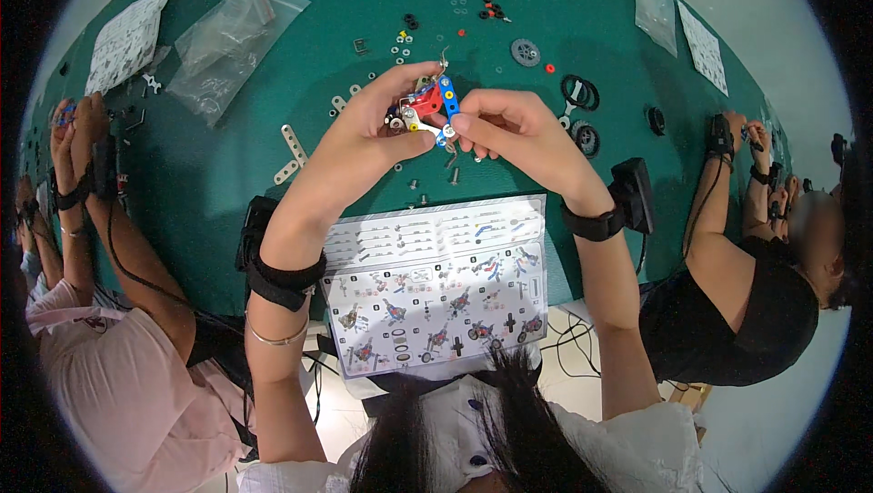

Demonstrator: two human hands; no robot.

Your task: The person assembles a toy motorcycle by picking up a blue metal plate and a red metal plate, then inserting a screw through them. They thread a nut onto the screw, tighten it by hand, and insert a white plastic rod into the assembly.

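Note:
My left hand (368, 125) is closed around a small partly built construction-kit model (423, 104) with red, white and blue parts, held above the table. A blue perforated strip (446, 93) stands along the model's right side, with yellow and silver fittings in it. At the strip's lower end, the thumb and fingers of my right hand (509, 129) are pinched together. Whether a small fastener sits between those fingertips is hidden. My left thumb presses a white piece low on the model. Several loose screws (454, 176) lie on the table just below my hands.
A printed instruction sheet (436, 288) lies at the near table edge. On the green table (364, 2) are a clear plastic bag (238, 47), a perforated angle piece (291, 155), a grey wheel (526, 52), black tyres (580, 91) and small nuts. People work at both sides.

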